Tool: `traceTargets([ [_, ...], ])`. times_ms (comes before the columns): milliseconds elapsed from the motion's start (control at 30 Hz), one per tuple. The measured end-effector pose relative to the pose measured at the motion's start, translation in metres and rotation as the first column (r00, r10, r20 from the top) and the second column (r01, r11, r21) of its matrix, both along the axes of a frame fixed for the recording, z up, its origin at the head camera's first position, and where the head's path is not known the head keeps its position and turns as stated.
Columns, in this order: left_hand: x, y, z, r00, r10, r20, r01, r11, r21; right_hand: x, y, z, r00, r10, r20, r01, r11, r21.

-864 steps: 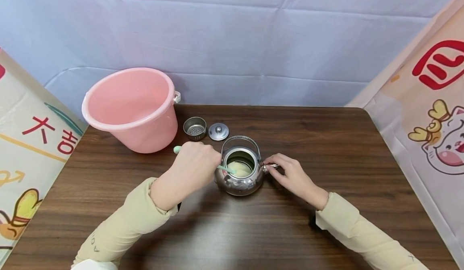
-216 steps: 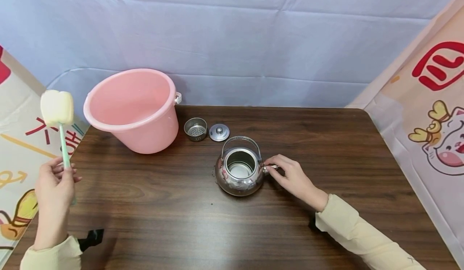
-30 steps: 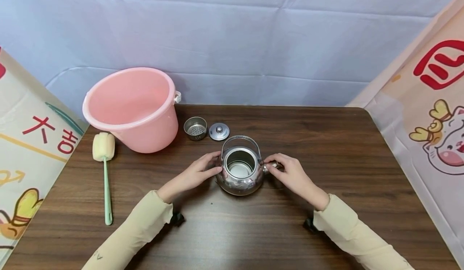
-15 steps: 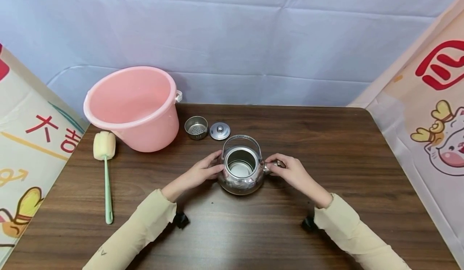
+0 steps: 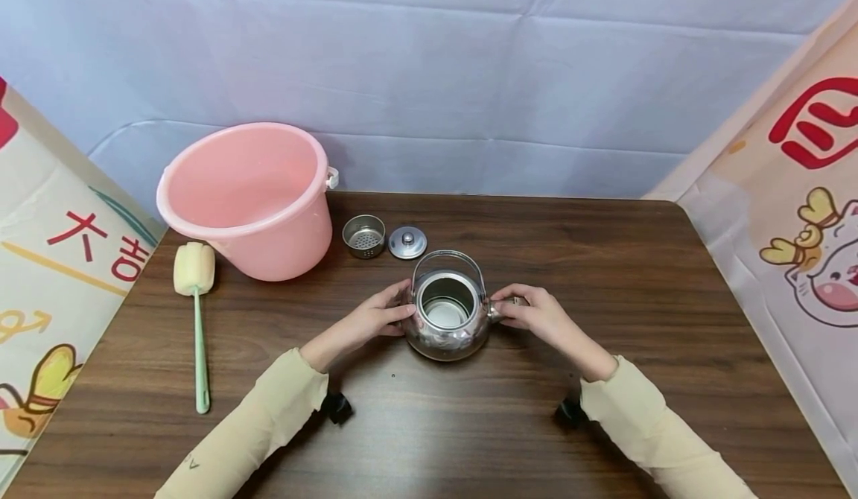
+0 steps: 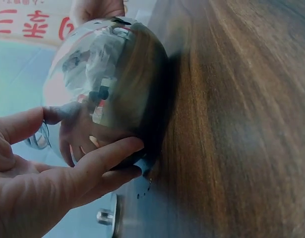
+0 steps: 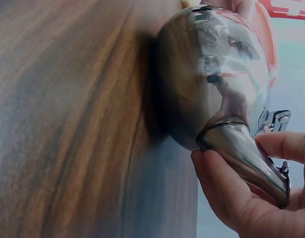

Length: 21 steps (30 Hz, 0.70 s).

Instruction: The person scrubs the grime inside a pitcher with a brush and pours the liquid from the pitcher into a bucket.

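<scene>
A shiny steel kettle [image 5: 447,339] stands upright on the table, its top uncovered and its loop handle raised. My left hand [image 5: 365,322] holds the kettle's left side; in the left wrist view the thumb and fingers [image 6: 105,157] spread around the rounded body. On the other side my right hand [image 5: 539,316] grips the spout [image 7: 244,156] between thumb and fingers. A sponge brush [image 5: 199,335] with a pale yellow head and green handle lies at the left. Behind the kettle sit its knobbed lid [image 5: 407,243] and a perforated strainer cup [image 5: 364,237].
A large pink bucket [image 5: 284,242] stands at the back left, beside the strainer. The dark wooden table [image 5: 590,261] reaches back to a pale cloth backdrop [image 5: 429,74]. Small drops lie on the wood left of the kettle's base.
The brush was inside the kettle, then held up at the left by my left hand; now it lies on the table. My left hand has come to the kettle's side. The right stays at the spout.
</scene>
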<state>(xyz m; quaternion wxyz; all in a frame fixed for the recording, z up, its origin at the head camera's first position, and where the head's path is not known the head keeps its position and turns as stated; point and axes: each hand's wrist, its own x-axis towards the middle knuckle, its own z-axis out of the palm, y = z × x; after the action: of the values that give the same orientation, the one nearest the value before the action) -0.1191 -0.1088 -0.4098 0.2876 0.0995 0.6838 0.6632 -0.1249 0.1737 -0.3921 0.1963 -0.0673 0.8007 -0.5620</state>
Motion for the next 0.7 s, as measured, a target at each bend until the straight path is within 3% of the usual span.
traceTargets([
  [367,-0.0032,0.0002,-0.0024,0.998,0.029,0.047,-0.03,0.999,0.02,-0.0003,-0.0044,0.0031,0.999,-0.035,0.008,0.035,0.999,0.028],
  [700,-0.0015,-0.0004,-0.0003,0.999,0.029,0.035,-0.03,0.999,0.03,0.002,-0.0063,0.0087,0.998,-0.056,0.0,0.055,0.995,0.078],
])
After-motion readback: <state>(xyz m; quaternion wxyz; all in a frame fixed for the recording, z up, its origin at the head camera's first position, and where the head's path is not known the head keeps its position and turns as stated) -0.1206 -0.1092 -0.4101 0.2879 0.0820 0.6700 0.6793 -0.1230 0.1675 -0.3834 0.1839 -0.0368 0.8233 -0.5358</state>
